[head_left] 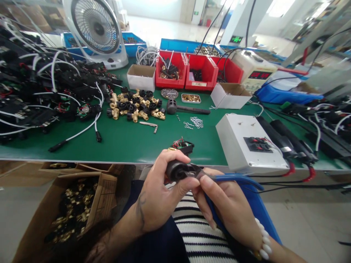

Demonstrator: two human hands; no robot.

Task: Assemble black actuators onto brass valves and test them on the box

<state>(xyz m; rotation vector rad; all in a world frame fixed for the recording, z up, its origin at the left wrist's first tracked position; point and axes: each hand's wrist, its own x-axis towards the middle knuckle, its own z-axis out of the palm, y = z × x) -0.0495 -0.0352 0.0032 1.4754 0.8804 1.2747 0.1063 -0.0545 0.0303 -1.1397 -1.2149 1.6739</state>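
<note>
My left hand [161, 193] is closed around a round black plastic fitting [175, 171], its hollow end facing me. A bit of brass shows above the left fingers. In my right hand [227, 201] is a pair of blue-handled pliers [236, 178], whose jaws meet the fitting near my left thumb. The exact grip of the jaws is hidden by the fingers. Just beyond my hands, a small black part with a green circuit board and red wires [183, 145] lies at the table edge. Several small silver spring clips [196, 122] lie farther back.
Brass-and-black valve fittings [134, 104] are heaped on the green table [123, 142], beside a black mallet [189, 109]. Wired black assemblies crowd the left. A grey switch box [246, 142] stands right. Red bins [201, 73] line the back; a carton of fittings [102, 197] sits lower left.
</note>
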